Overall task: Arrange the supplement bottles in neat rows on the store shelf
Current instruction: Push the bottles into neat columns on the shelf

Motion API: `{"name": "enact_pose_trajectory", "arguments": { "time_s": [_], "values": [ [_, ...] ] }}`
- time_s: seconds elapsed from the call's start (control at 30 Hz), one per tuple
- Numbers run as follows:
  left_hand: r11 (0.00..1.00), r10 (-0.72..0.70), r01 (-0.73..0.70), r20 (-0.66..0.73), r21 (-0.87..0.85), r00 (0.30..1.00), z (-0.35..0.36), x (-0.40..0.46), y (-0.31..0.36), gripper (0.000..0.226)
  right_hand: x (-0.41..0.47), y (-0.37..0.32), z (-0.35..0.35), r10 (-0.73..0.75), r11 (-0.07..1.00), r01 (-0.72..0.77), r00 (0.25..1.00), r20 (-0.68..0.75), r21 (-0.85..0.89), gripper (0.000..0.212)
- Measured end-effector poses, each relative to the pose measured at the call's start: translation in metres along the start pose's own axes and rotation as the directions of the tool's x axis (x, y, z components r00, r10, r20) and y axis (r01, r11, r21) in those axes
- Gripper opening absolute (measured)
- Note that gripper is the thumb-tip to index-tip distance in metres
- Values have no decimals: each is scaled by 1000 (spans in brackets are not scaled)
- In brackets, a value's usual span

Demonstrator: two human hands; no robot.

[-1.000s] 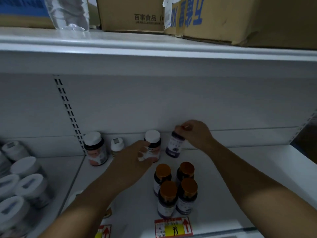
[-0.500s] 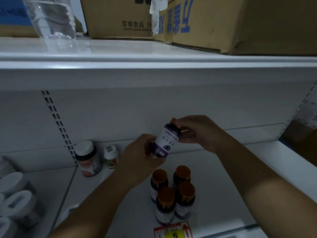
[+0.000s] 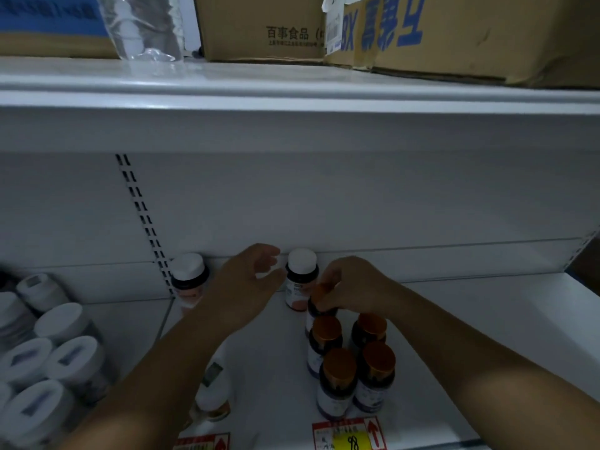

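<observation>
The orange-capped bottle (image 3: 319,303) is no longer lifted and tilted between both hands — it now stands on the white shelf (image 3: 454,336), at the far end of the left row of orange-capped bottles (image 3: 352,362). The right hand (image 3: 354,284) has come down with it, fingers curled over its cap. The left hand (image 3: 250,280) has let go and now hovers with loose fingers just left of the white-capped bottle (image 3: 300,277).

Cardboard box (image 3: 259,27), top centre of frame: black print "百事食品".
Cardboard box (image 3: 470,34), upper right: large blue characters (upside down, not legible) and "BX".
Yellow price tag (image 3: 347,441), lower shelf edge, bottom centre: handwritten "98"; red arrow beside it.
Bottle labels: unreadable.
</observation>
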State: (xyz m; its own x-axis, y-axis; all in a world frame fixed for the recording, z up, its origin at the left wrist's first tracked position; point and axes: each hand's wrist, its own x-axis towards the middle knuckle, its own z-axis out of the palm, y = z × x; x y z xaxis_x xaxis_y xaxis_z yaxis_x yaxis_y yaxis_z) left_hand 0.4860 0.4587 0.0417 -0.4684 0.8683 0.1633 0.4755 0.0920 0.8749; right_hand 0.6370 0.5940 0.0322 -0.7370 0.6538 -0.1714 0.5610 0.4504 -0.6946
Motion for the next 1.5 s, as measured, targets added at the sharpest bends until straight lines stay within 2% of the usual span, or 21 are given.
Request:
{"name": "enact_pose_trajectory", "arguments": {
  "time_s": [0.1, 0.23, 0.37, 0.43, 0.5, 0.57, 0.67, 0.73, 0.77, 0.8, 0.87, 1.0, 1.1, 1.2, 1.3, 1.43, 1.5],
  "values": [
    [1000, -5, 5, 7, -12, 1000, -3, -3, -4, 21, 1, 7, 6, 14, 1000, -14, 1000, 27, 6, 33],
    [1000, -27, 27, -18, 9, 999, -7, -8, -6, 21, 7, 10, 2, -6, 1000, 4, 997, 73, 17, 35],
    [999, -49, 50, -50, 6, 998, -12, -20, -5, 24, 34, -2, -2, -127, 980, 101, 980, -153, -171, 57],
    [997, -69, 71, -70, 26, 995, -16, -31, -5, 24, 48, -8, 3, -180, 967, 147, 972, -150, -210, 65],
    [994, -69, 79, -126, 77, 990, -24, -47, -7, 24, 59, -12, 11, -226, 947, 195, 969, -97, -254, 57],
    [995, -53, 67, -170, 74, 984, -36, -67, -6, 24, 63, -18, 9, -257, 946, 228, 961, -105, -233, 48],
    [996, -25, 40, -192, 77, 981, -55, -86, -2, 35, 57, -50, -9, -284, 950, 244, 934, -215, -197, 47],
    [993, -44, 66, -204, 101, 978, -67, -92, -3, 33, 44, -85, -12, -331, 944, 313, 905, -268, -109, 40],
    [989, -43, 71, -210, 130, 977, -74, -95, -5, 43, 36, -105, -8, -345, 935, 355, 901, -265, -10, 34],
    [986, -22, 57, -217, 157, 976, -81, -99, -7, 54, 28, -125, 2, -345, 917, 381, 906, -244, 121, 29],
    [980, 45, 8, -258, 198, 965, -101, -112, -10, 64, 16, -164, 30, -318, 865, 353, 935, -155, 357, 24],
    [961, 77, 57, -456, 272, 886, -172, -153, -47, 66, 5, -241, 111, -333, 826, 297, 943, -11, 479, 28],
    [957, 44, 109, -506, 269, 862, -245, -198, -80, 62, 0, -307, 180, -384, 825, 298, 919, 89, 480, 34],
    [935, 52, 169, -591, 312, 805, -312, -243, -110, 64, -2, -369, 244, -446, 827, 333, 879, 169, 453, 30],
    [939, 5, 214, -636, 268, 772, -368, -274, -130, 64, -3, -421, 294, -484, 837, 370, 844, 230, 403, 28],
    [959, -45, 203, -603, 197, 797, -422, -291, -155, 63, 5, -466, 338, -509, 813, 403, 842, 177, 421, 30],
    [961, -32, 194, -620, 196, 784, -448, -296, -167, 54, 13, -478, 355, -506, 825, 452, 858, 87, 338, 38]
  ]
}}
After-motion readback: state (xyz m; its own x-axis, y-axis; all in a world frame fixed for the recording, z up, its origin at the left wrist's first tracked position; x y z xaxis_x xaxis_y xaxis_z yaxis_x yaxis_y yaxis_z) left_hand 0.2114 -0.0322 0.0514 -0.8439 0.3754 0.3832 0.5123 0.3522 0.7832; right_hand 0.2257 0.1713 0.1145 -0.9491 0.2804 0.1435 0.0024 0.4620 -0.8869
